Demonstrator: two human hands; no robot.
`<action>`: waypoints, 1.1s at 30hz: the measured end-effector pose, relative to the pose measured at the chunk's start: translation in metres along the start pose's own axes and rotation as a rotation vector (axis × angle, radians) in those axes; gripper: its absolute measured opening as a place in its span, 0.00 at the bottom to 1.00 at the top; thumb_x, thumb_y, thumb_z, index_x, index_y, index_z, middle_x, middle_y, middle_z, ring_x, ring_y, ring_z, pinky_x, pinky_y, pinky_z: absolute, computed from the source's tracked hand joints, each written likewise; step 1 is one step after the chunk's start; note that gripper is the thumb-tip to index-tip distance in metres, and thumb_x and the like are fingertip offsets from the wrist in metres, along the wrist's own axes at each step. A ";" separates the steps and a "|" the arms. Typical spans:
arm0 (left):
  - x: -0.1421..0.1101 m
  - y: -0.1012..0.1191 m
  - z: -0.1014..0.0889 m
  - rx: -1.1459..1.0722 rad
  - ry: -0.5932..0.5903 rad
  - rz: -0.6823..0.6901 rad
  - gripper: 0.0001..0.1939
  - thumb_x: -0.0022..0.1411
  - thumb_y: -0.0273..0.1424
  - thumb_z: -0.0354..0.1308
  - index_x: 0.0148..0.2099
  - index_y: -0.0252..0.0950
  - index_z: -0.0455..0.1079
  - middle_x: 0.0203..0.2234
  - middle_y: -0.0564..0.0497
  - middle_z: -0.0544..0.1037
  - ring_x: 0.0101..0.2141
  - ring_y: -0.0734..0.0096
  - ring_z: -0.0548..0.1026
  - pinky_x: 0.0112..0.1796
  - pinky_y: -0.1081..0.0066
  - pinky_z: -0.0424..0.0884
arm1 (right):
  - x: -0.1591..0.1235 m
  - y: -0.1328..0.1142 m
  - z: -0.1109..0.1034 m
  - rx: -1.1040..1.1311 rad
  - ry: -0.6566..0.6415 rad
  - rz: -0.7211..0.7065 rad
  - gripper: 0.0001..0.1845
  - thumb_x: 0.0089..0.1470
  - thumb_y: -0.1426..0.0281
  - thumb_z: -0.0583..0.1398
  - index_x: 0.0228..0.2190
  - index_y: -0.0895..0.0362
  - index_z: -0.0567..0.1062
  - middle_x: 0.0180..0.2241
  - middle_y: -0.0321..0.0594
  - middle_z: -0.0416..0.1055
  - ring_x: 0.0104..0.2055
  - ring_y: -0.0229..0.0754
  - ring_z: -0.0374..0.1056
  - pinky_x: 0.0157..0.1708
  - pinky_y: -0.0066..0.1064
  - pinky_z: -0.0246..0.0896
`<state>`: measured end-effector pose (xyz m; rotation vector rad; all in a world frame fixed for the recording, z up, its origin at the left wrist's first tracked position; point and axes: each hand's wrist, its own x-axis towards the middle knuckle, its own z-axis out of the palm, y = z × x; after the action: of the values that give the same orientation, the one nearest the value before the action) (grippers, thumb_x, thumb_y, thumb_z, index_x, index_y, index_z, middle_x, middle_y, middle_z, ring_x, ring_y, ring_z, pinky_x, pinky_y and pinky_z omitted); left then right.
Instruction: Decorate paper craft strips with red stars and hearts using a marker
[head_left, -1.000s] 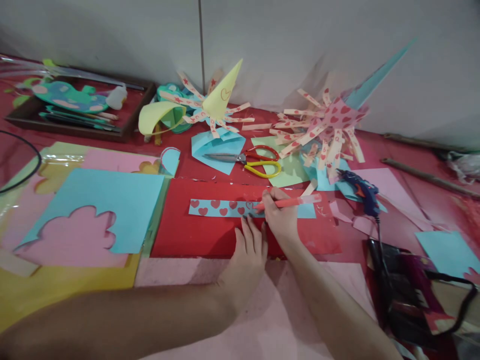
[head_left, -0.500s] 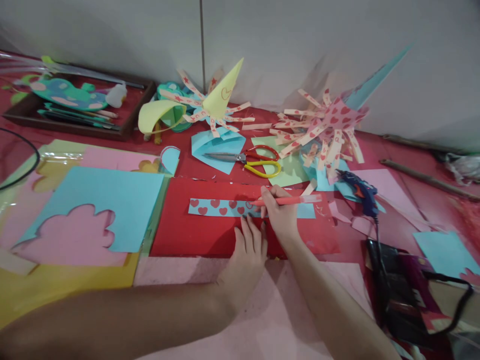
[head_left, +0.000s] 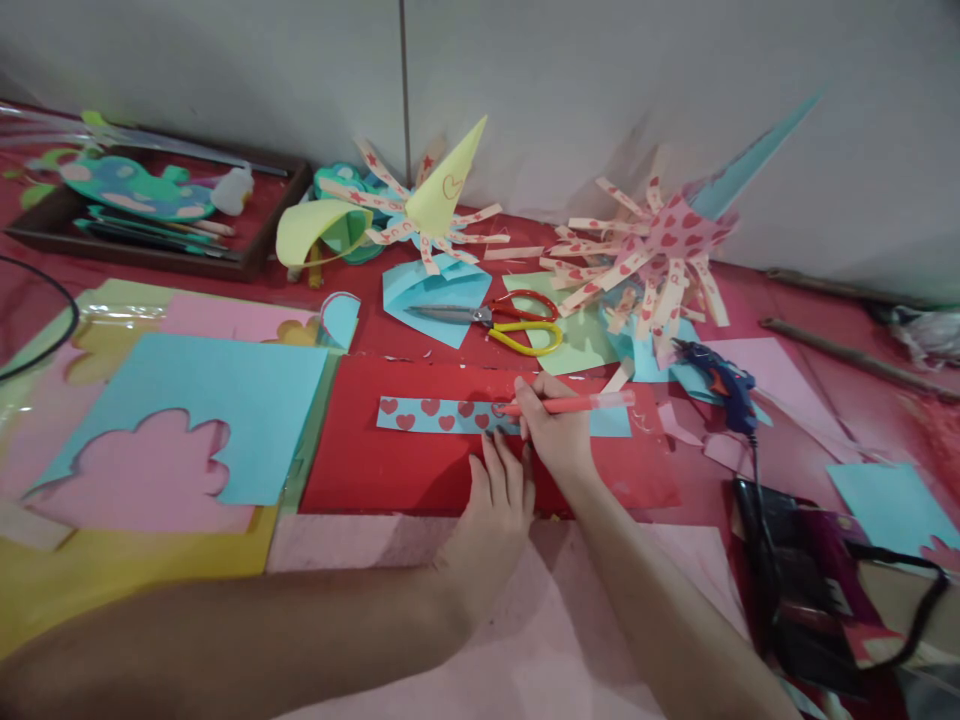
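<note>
A light-blue paper strip [head_left: 420, 421] lies across a red sheet [head_left: 390, 472], with red hearts along its left part. Between the fingers of my right hand [head_left: 556, 425] is a red pen [head_left: 577, 403], its tip on the strip at a heart outline just right of the filled hearts. My left hand [head_left: 499, 490] rests flat with its fingers apart, the fingertips at the strip's lower edge beside the pen tip. Part of the strip is hidden beneath my right hand.
Scissors [head_left: 495, 322] with red and yellow handles lie behind the red sheet. A glue gun [head_left: 724, 385] with a cord sits to the right. Decorated paper cones stand at the wall, and a brown tray [head_left: 259, 250] is at back left. Blue cut paper [head_left: 247, 400] lies left.
My right hand and the red pen have shifted slightly left, and the pen's tip has moved a little on the heart outline. My left hand has stayed in place.
</note>
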<state>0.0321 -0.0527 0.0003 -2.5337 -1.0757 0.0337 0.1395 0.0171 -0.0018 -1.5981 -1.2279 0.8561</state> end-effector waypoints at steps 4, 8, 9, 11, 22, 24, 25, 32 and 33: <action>-0.001 0.000 0.000 -0.016 -0.003 0.004 0.21 0.58 0.27 0.42 0.49 0.24 0.66 0.47 0.31 0.71 0.48 0.50 0.70 0.44 0.58 0.69 | 0.000 -0.001 0.001 -0.009 0.020 -0.011 0.18 0.51 0.67 0.53 0.14 0.54 0.54 0.10 0.26 0.53 0.16 0.33 0.60 0.19 0.24 0.56; -0.001 -0.001 -0.002 -0.030 -0.016 0.006 0.20 0.59 0.27 0.43 0.50 0.23 0.66 0.47 0.31 0.71 0.48 0.50 0.70 0.43 0.59 0.69 | 0.000 -0.001 0.000 0.048 0.033 0.023 0.17 0.51 0.67 0.53 0.15 0.54 0.54 0.09 0.26 0.52 0.17 0.34 0.62 0.18 0.24 0.57; 0.000 -0.001 -0.002 -0.039 -0.017 0.008 0.20 0.59 0.27 0.43 0.50 0.23 0.66 0.47 0.31 0.71 0.48 0.50 0.69 0.43 0.59 0.69 | 0.001 -0.001 0.000 0.066 0.040 0.036 0.17 0.51 0.67 0.53 0.15 0.54 0.55 0.09 0.25 0.52 0.16 0.34 0.63 0.18 0.24 0.57; 0.000 -0.001 -0.002 -0.052 -0.016 0.006 0.20 0.59 0.27 0.42 0.50 0.23 0.66 0.47 0.30 0.71 0.49 0.50 0.69 0.44 0.58 0.69 | 0.001 -0.001 0.000 0.096 0.051 0.048 0.18 0.52 0.65 0.54 0.15 0.54 0.56 0.08 0.25 0.53 0.15 0.33 0.61 0.18 0.24 0.58; 0.000 0.002 0.001 -0.044 -0.007 -0.008 0.20 0.59 0.27 0.42 0.50 0.24 0.66 0.47 0.32 0.71 0.48 0.51 0.70 0.44 0.58 0.69 | 0.000 -0.001 0.000 0.039 0.012 0.010 0.20 0.53 0.61 0.55 0.14 0.54 0.57 0.09 0.27 0.57 0.16 0.33 0.60 0.22 0.25 0.58; 0.000 0.002 0.002 -0.044 0.003 -0.013 0.20 0.59 0.27 0.43 0.50 0.24 0.66 0.47 0.31 0.71 0.48 0.50 0.70 0.43 0.58 0.69 | 0.000 -0.001 0.000 0.036 0.017 0.016 0.20 0.53 0.62 0.55 0.15 0.54 0.57 0.09 0.27 0.57 0.16 0.33 0.60 0.22 0.25 0.58; 0.000 0.002 0.002 -0.045 0.005 -0.015 0.20 0.59 0.27 0.43 0.50 0.24 0.66 0.47 0.31 0.71 0.48 0.50 0.70 0.43 0.58 0.69 | 0.000 -0.001 0.000 0.036 0.020 0.018 0.20 0.53 0.62 0.55 0.15 0.54 0.57 0.09 0.27 0.56 0.16 0.33 0.60 0.22 0.26 0.58; -0.001 0.001 0.001 -0.072 -0.013 -0.005 0.20 0.59 0.27 0.43 0.50 0.24 0.66 0.48 0.31 0.71 0.49 0.50 0.69 0.44 0.57 0.69 | -0.001 -0.002 0.001 -0.001 0.032 -0.003 0.20 0.53 0.62 0.55 0.14 0.54 0.57 0.10 0.27 0.57 0.16 0.32 0.58 0.22 0.26 0.57; -0.001 0.002 0.001 -0.085 -0.016 -0.008 0.20 0.59 0.27 0.43 0.50 0.23 0.66 0.48 0.31 0.70 0.49 0.50 0.69 0.44 0.57 0.68 | -0.001 -0.002 0.001 -0.004 0.032 -0.002 0.20 0.53 0.62 0.55 0.14 0.54 0.57 0.10 0.27 0.57 0.16 0.33 0.58 0.22 0.26 0.57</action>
<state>0.0326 -0.0538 -0.0011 -2.6082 -1.1155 0.0057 0.1380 0.0163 -0.0001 -1.6075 -1.2092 0.8235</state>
